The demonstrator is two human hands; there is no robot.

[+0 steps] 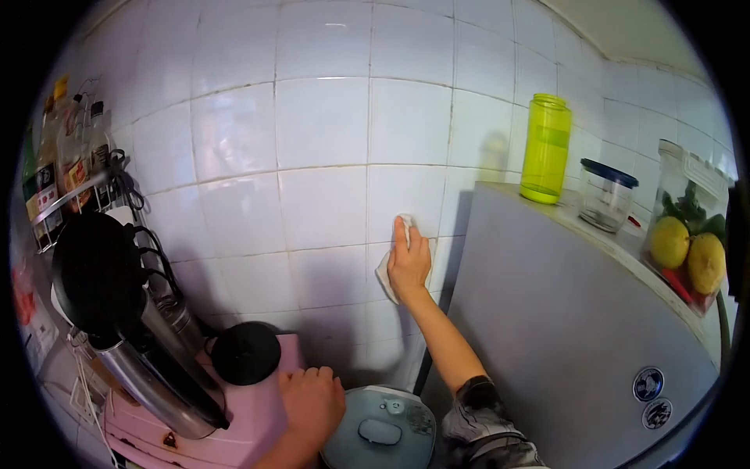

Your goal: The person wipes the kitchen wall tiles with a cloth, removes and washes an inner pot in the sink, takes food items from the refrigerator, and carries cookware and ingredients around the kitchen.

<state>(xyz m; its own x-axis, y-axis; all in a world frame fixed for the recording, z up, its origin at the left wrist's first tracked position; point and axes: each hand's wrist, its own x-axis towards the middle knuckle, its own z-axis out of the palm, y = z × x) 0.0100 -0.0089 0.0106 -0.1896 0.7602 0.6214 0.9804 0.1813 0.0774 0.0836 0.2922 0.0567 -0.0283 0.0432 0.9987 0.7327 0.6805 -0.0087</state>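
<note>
My right hand presses a white cloth to the tiled wall, beside the refrigerator. My left hand, fingers curled, rests at the pink surface's edge, near the black round lid.

No text readable: bottle labels, round badges on grey panel illegible.
</note>
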